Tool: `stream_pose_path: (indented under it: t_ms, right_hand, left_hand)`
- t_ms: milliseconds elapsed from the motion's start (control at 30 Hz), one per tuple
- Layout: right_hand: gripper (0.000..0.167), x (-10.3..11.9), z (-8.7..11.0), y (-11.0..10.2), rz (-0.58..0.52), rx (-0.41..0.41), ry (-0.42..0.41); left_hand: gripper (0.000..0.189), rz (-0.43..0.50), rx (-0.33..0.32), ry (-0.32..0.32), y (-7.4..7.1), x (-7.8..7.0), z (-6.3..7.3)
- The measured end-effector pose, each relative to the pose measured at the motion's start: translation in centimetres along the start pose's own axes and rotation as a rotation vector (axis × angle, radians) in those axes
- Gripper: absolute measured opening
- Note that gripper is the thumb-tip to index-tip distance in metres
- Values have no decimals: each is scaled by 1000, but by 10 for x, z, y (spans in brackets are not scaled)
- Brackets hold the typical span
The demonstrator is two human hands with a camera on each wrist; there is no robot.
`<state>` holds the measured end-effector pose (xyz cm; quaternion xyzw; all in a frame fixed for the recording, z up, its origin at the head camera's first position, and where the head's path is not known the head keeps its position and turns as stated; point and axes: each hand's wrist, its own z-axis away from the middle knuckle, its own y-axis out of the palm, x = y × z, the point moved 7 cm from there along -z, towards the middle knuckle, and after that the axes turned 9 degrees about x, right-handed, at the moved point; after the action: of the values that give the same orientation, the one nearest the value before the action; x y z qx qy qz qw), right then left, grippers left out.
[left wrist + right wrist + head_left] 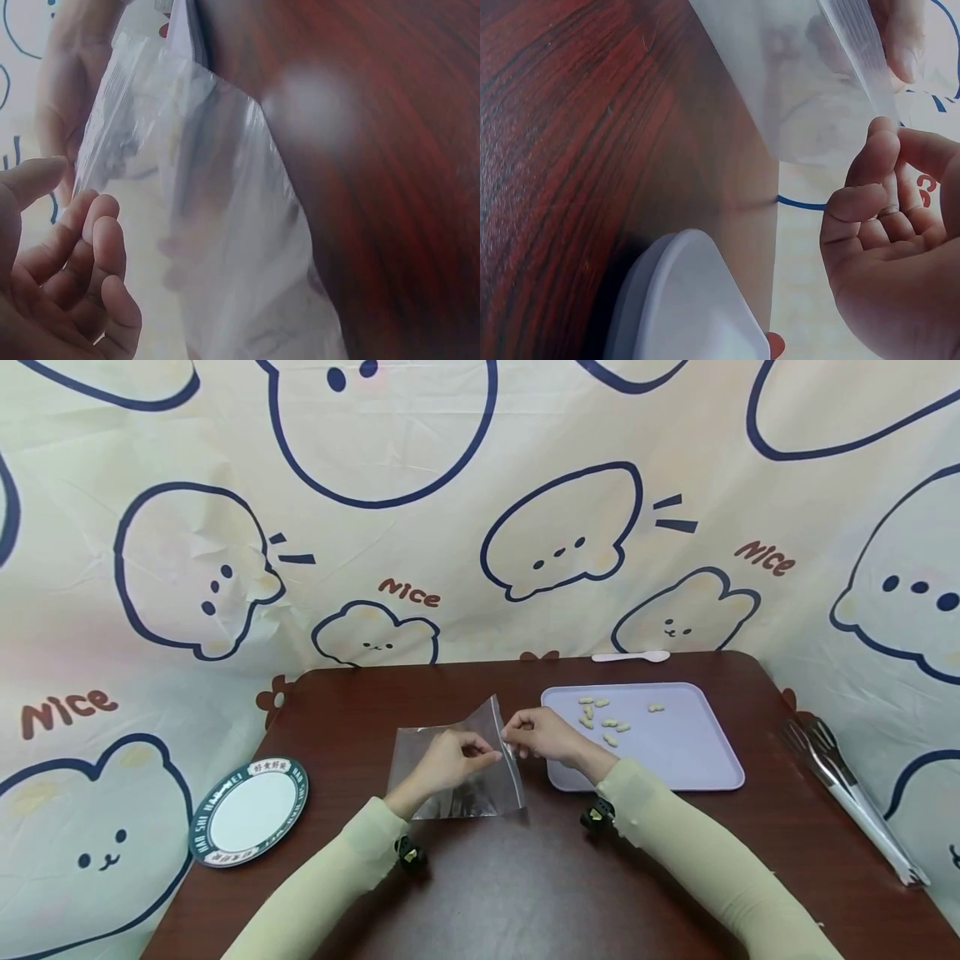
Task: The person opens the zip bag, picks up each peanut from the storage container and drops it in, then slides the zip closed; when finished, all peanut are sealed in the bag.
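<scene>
A clear plastic zip bag (468, 789) stands partly raised off the table, its zip edge toward the right. My right hand (551, 735) pinches that edge between thumb and fingertips, as the right wrist view shows at the bag's corner (881, 105). On the other side, my left hand (447, 762) is beside the zip edge with loosely bent fingers. In the left wrist view its thumb (37, 182) and forefinger stand apart, close to the plastic. To the right lies a pale lilac tray (675, 760) bearing several peanuts (610, 740).
A white plate with a green patterned rim (250, 814) lies at the table's left edge. Metal tongs (855, 802) lie along the right edge. A white spoon (630, 657) is behind the tray, by the printed cloth backdrop (450, 543).
</scene>
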<state>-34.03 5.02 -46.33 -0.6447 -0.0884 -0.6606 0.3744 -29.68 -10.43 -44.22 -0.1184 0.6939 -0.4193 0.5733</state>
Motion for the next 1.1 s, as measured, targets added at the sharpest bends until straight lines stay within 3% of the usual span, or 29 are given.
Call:
stream_pose_path:
  t_ms: [400, 667, 1100]
  right_hand:
    - [19, 4, 0, 3, -3, -17, -21]
    - [20, 4, -2, 4, -28, -5, -33]
    - [21, 1, -2, 3, -93, 1, -17]
  left_hand:
    - [21, 12, 33, -30, 13, -3, -3]
    - [15, 16, 27, -6, 11, -5, -4]
    - [13, 40, 26, -18, 9, -6, -3]
